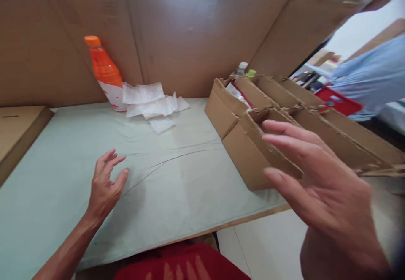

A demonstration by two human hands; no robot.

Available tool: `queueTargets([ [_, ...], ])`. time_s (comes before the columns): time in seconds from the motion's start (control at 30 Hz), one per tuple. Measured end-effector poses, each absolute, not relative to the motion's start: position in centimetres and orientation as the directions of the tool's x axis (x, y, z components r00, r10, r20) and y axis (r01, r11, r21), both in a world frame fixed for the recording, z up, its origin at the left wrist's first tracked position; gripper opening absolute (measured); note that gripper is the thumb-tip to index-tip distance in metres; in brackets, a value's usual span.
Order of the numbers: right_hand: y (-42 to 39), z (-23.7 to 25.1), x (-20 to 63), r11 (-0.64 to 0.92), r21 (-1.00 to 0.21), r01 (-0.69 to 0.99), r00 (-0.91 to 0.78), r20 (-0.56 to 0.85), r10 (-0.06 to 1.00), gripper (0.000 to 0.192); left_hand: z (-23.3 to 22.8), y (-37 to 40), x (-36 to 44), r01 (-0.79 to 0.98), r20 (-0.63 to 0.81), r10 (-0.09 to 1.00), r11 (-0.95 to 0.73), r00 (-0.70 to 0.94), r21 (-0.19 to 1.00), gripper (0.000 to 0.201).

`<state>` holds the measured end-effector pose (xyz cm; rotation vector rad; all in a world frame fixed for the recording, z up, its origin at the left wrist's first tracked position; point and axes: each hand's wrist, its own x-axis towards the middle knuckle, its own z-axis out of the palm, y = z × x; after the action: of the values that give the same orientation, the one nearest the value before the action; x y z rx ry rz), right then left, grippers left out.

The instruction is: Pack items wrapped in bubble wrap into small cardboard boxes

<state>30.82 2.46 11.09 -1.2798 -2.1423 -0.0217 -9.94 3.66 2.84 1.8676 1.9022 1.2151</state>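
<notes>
Hands both empty. Left hand hovers over the cloth, fingers loosely curled, holding nothing. Right hand is spread wide, close to the camera, in front of the box; contact with the cardboard cannot be told from this view.

Box sits at the right end of the table, on the cloth, with its near corner close to the table edge. Flaps are torn and ragged. A second box stands behind it, touching or nearly so, with two bottle tops showing at its far side. Orange bottle stands upright against the cardboard wall at the back, plastic bags just beside it. Another person's blue sleeve shows at far right.

Risks, as judged: a sideways push from the right hand could slide the box off the table edge, since it sits so near. Ragged flaps could tear further if gripped there. Cloth is wrinkled and may drag along with anything slid over it.
</notes>
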Motion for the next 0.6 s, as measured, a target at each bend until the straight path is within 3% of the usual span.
queueTargets([
  [0.03,2.4,13.6,31.6,0.381,-0.187,0.905,-0.206,0.591,0.779,0.046,2.6,2.9,-9.8,0.729,0.384,0.907,-0.144,-0.173,0.669,0.032],
  [0.13,2.3,16.7,33.6,0.076,0.144,0.987,-0.139,0.505,0.852,0.051,1.8,1.4,-8.8,0.708,0.354,0.921,-0.142,-0.161,0.692,0.031],
  [0.23,2.8,14.8,35.1,0.004,0.287,0.958,-0.098,0.315,0.944,0.028,1.4,0.8,-7.4,0.67,0.336,0.93,-0.157,-0.146,0.726,0.03],
  [0.37,2.9,13.4,34.4,0.186,0.255,0.949,-0.26,0.294,0.92,0.023,2.0,0.2,-6.5,0.649,0.358,0.926,-0.201,-0.117,0.734,0.027],
  [0.6,0.2,15.5,26.2,0.694,0.021,0.72,-0.67,0.284,0.686,0.03,3.1,-2.1,-7.7,0.65,0.372,0.923,-0.226,-0.095,0.726,0.034],
])
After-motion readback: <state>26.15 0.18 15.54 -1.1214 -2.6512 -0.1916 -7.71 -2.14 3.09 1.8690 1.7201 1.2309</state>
